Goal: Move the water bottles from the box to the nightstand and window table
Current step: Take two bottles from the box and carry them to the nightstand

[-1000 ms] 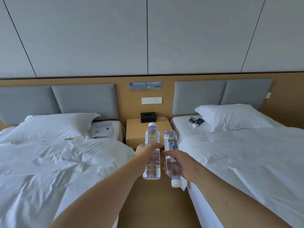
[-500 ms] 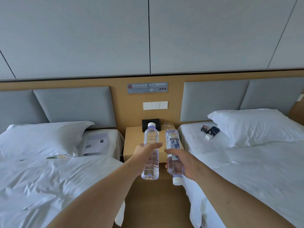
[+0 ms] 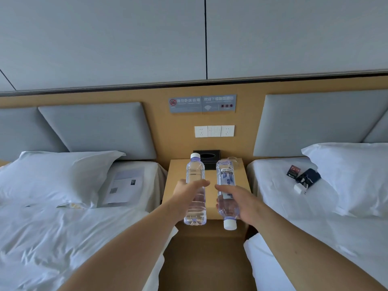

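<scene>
- the left hand (image 3: pixel 184 194) is wrapped round the middle of a clear plastic water bottle with a white cap (image 3: pixel 194 189), held upright with its cap at the top, above the front half of the light wooden nightstand (image 3: pixel 241 179).
- the right hand (image 3: pixel 239 201) grips a second clear plastic water bottle with a blue-and-white label (image 3: pixel 225 181), turned upside down so its white cap hangs just past the nightstand's front edge.
- the two bottles are side by side, close but not touching, and neither rests on the nightstand top.
- at the back of the nightstand sits a black square tissue box (image 3: pixel 207 158), partly hidden behind the bottles.
- left of the nightstand is a bed with a white pillow (image 3: pixel 56 175) and a printed paper sheet (image 3: pixel 123 187).
- right of the nightstand, on the other bed, lie a dark phone (image 3: pixel 310 176), a white charger plug (image 3: pixel 299 189) and a small dark card (image 3: pixel 293 171).
</scene>
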The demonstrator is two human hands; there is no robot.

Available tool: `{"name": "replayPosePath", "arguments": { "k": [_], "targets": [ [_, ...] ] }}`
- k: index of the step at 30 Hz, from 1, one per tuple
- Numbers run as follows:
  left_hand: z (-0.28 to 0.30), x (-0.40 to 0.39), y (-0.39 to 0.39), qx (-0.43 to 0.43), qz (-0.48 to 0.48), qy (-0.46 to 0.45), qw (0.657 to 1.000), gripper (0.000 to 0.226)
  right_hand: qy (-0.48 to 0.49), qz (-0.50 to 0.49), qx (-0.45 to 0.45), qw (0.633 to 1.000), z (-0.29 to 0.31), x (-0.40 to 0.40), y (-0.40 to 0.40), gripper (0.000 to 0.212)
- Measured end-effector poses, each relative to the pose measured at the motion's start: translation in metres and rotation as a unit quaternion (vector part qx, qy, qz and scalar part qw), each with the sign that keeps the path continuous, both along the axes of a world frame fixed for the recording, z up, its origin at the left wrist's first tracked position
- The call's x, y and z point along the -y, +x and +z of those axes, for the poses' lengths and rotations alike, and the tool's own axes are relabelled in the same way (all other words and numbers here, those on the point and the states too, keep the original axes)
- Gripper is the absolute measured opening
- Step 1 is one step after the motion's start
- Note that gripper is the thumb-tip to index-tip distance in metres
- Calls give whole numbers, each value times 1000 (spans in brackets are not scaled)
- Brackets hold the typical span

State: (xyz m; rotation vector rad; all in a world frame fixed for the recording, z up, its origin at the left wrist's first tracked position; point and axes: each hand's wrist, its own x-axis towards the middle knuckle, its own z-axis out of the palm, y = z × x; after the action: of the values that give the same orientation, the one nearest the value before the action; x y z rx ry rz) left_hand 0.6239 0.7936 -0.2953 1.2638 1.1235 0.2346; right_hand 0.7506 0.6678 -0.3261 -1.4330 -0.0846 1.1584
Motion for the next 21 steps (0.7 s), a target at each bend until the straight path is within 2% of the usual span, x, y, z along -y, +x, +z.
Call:
{"name": "replayPosePath", "arguments": {
  "k": [3, 9, 13, 18, 21],
  "targets": [
    [-15, -29, 25, 14, 2, -17, 1000, 65, -17, 2, -13, 1000, -11, -24, 25, 53],
    [-49, -103, 76, 18, -27, 0, 999, 66, -64, -20, 11, 998, -33, -82, 74, 52],
    [-61, -166, 113, 52, -13, -59, 997, 51, -97, -35, 5, 995, -37, -137, 110, 54],
    [-71, -236, 149, 35, -52, -89, 994, 39, -158, -27, 7, 987, -41, -198, 139, 48],
    [-75, -257, 163, 16, -69, -94, 993, 50, -208, 12, 47, 977, -49, -219, 152, 48]
  ]
}}
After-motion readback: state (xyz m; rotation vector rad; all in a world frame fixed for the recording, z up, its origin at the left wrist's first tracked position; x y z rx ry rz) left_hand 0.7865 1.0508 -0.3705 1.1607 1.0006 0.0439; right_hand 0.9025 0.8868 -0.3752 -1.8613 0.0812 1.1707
